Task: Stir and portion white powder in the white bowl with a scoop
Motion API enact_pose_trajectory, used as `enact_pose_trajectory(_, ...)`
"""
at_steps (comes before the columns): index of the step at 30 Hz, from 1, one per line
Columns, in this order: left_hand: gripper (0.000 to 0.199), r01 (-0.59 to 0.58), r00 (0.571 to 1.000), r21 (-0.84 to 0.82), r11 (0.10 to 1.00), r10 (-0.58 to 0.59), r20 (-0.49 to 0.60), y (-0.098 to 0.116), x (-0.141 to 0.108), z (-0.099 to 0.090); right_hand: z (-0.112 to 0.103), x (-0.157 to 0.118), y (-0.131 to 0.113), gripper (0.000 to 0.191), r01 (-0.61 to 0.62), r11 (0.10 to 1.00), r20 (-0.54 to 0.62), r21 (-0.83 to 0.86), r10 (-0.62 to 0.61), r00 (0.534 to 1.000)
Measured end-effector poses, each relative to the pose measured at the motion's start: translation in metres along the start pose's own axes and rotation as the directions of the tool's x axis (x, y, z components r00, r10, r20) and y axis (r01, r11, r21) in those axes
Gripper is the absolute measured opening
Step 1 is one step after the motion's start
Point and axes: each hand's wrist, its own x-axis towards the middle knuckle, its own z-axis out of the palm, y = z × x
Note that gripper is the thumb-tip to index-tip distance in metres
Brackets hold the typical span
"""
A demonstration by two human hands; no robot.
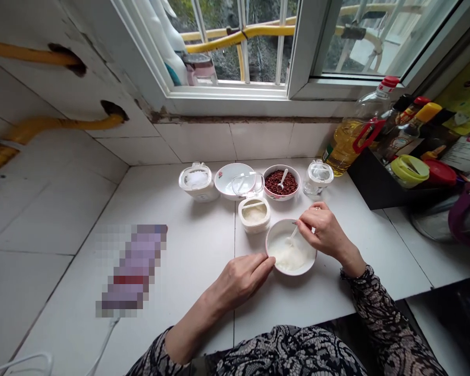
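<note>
My right hand [321,230] pinches a small white spoon [292,237], whose bowl end dips into the white contents of a bowl [291,272]. At the bowl's left rim, my left hand [246,274] holds the edge with its fingers together. Just behind the bowl stands an open square jar [254,225] of pale grains. Farther back are a jar of white powder [198,181], a white dish [229,178] with a clear lid [254,185] over its edge, a bowl of dark red beans [281,183] with a spoon, and a clear jar [318,178].
An oil bottle [347,136] and a black rack [376,180] of condiments stand at the back right, near a kettle [434,222]. A blurred-out purple item [135,266] with a white cable [105,339] lies on the left of the counter [196,235].
</note>
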Motion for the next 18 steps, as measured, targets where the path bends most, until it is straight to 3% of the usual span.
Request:
enact_pose_trajectory(11,0.016,-0.001,1.000,0.009,1.000,0.001,-0.001,0.000,-0.002,0.002,0.010,0.001,-0.013,0.034,-0.022,0.998,0.005,0.062,0.022,1.000)
enact_pose_trajectory(18,0.017,-0.004,1.000,0.008,1.000,0.004,-0.004,0.000,0.000,0.001,0.007,-0.002,-0.008,0.034,-0.190,0.966,-0.068,0.173,0.204,0.977)
